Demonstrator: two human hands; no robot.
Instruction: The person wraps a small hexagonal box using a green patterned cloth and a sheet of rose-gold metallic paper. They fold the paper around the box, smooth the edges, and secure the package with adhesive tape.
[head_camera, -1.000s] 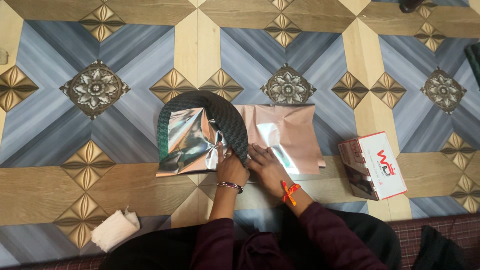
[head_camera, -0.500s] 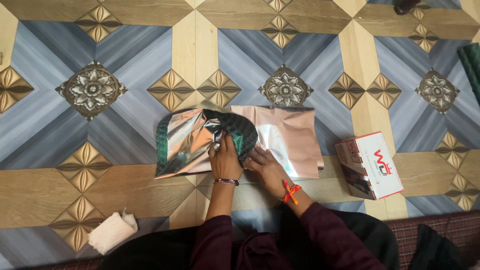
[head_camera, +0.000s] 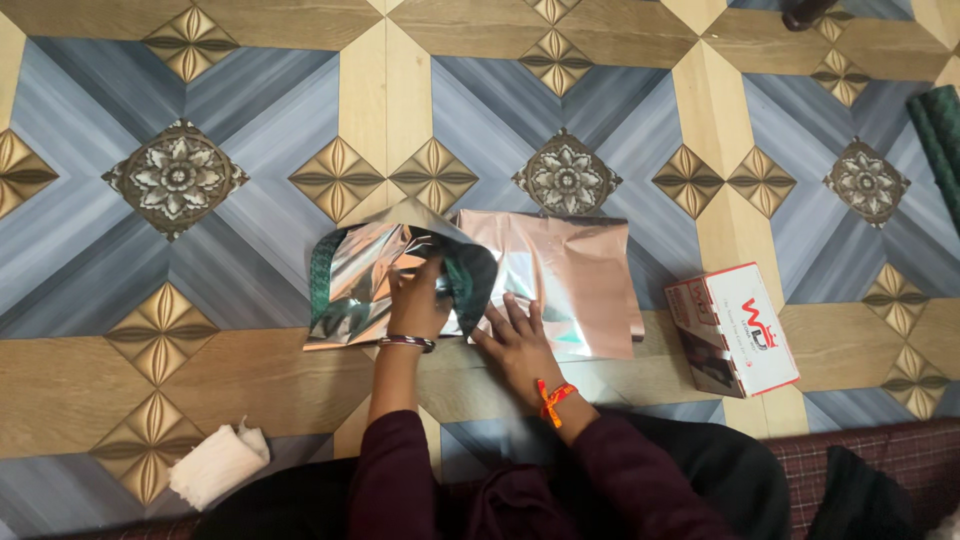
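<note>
A shiny rose-gold wrapping sheet (head_camera: 575, 275) lies on the patterned floor, its dark green patterned side (head_camera: 472, 272) curled over near the middle. My left hand (head_camera: 418, 300) presses down on the folded left flap, fingers bent over the silvery face. My right hand (head_camera: 515, 335) lies flat with fingers spread on the sheet just right of the fold, near its front edge. A bangle sits on my left wrist and an orange thread on my right.
A white and red cardboard box (head_camera: 735, 330) stands to the right of the sheet. A crumpled white cloth (head_camera: 218, 463) lies at the front left. A dark green roll (head_camera: 940, 120) shows at the right edge.
The curled green flap has been pushed down flatter to the left. My left hand moved left onto it; my right hand opened out flat on the sheet.
</note>
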